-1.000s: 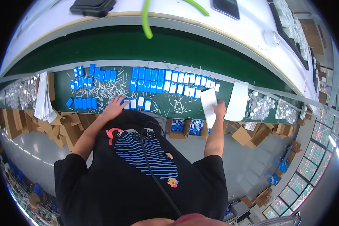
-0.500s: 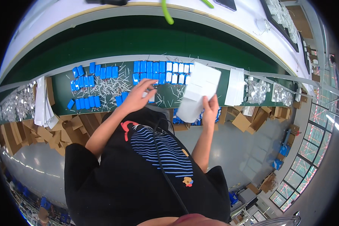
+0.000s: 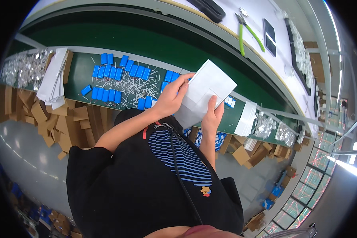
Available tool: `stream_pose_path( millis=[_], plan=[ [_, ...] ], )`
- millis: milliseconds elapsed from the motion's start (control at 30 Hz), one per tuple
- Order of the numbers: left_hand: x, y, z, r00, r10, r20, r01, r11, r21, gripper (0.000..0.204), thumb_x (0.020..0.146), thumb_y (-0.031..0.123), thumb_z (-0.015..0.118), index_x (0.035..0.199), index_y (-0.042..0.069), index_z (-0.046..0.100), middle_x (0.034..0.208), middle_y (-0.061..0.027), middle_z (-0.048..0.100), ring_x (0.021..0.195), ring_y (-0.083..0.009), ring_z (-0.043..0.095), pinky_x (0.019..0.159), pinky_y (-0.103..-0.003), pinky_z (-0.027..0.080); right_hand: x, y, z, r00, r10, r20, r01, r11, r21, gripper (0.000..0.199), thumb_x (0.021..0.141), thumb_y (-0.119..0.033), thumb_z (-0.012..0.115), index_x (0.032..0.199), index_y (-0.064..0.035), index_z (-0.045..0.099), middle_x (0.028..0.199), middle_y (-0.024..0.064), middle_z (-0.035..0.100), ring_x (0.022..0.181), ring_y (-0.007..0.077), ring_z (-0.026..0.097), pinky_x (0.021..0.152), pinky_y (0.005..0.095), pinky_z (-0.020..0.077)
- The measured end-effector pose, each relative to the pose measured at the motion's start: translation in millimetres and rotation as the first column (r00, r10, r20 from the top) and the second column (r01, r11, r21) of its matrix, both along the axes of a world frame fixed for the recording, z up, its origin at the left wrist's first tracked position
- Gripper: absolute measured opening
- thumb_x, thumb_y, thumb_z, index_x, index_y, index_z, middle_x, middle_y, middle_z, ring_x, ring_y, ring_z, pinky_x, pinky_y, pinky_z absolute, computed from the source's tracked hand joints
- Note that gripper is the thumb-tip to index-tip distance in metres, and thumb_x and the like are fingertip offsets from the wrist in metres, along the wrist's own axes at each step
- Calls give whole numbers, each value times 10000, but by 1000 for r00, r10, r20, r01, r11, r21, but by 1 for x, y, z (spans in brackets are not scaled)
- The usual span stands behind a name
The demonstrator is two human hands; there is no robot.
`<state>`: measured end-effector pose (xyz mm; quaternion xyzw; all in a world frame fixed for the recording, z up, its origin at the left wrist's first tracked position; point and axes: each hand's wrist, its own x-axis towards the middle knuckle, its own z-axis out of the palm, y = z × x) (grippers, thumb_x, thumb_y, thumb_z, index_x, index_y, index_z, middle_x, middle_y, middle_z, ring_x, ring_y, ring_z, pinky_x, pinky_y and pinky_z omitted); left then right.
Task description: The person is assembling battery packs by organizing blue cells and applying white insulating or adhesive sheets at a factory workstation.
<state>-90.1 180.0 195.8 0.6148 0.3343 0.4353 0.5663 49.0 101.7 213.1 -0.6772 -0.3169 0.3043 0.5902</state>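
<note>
A white sheet (image 3: pixel 216 79), perhaps a thin stack of label sheets, is tilted up in front of my chest. A rectangular patch shows on its face, and its lower part looks greyer. My right hand (image 3: pixel 213 113) grips the right edge, thumb on the face and fingers behind. My left hand (image 3: pixel 171 97) holds the left edge with its fingertips. Behind the sheet and my hands lie blue shrink-wrapped blocks (image 3: pixel 168 76), like small battery packs, partly hidden; a few with white faces (image 3: pixel 229 102) show past the sheet's right edge.
More blue packs (image 3: pixel 107 72) stand in rows on the green bench at left, among scattered thin white strips (image 3: pixel 133 87). White sheets (image 3: pixel 246 119) and clear bags (image 3: pixel 264 126) lie at right. Green-handled cutters (image 3: pixel 248 33) and a phone (image 3: pixel 269 37) rest on the upper shelf. Cardboard boxes (image 3: pixel 59 125) sit below.
My left hand has left the blue packs and come to the sheet's left edge. The sheet is now between both hands. The view has turned, tilting the bench.
</note>
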Motion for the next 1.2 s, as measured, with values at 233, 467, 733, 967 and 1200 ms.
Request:
stream_pose_path(
  millis=[233, 467, 733, 967, 1200],
  plan=[
    [-18, 12, -2, 971, 240, 6, -239, 968, -81, 234, 1044, 152, 427, 1158, 0, 563, 699, -68, 555, 577, -159, 459, 560, -318, 391, -23, 25, 9, 833, 375, 406, -342, 927, -153, 323, 1071, -264, 457, 1146, 25, 579, 920, 88, 646, 769, 123, 549, 691, 223, 445],
    [-22, 23, -1, 976, 203, 76, -187, 967, -175, 268, 1065, 213, 415, 1052, -4, 572, 745, -61, 576, 626, -118, 453, 574, -283, 385, -48, 41, 18, 892, 170, 419, -213, 975, 57, 344, 1089, -276, 406, 1010, 3, 590, 748, 34, 568, 644, 72, 454, 597, 207, 392],
    [-15, 21, 4, 965, 197, 172, -105, 894, -436, 350, 1068, 301, 418, 1129, 4, 593, 908, -82, 633, 736, -116, 526, 665, -262, 452, -37, 38, 5, 896, 251, 368, -264, 965, -16, 329, 1081, -257, 425, 960, 0, 591, 712, 23, 559, 605, 69, 430, 557, 205, 366],
    [-22, 24, 26, 885, 131, 447, 322, 522, -790, 418, 1037, 369, 466, 1264, 28, 546, 1167, -126, 599, 929, -181, 588, 798, -312, 487, -42, 41, -4, 863, 243, 443, -276, 961, 9, 289, 1049, -211, 493, 865, -4, 576, 659, 35, 555, 548, 90, 405, 499, 246, 345],
    [-24, 29, -10, 918, 380, 113, -394, 906, 155, 518, 997, 324, 514, 1454, 91, 439, 1450, -144, 481, 1308, -277, 480, 1026, -379, 431, -21, 42, 26, 692, 276, 667, -159, 960, -232, 267, 1053, -201, 491, 936, 16, 592, 731, 45, 584, 600, 78, 445, 537, 233, 363]
  ],
)
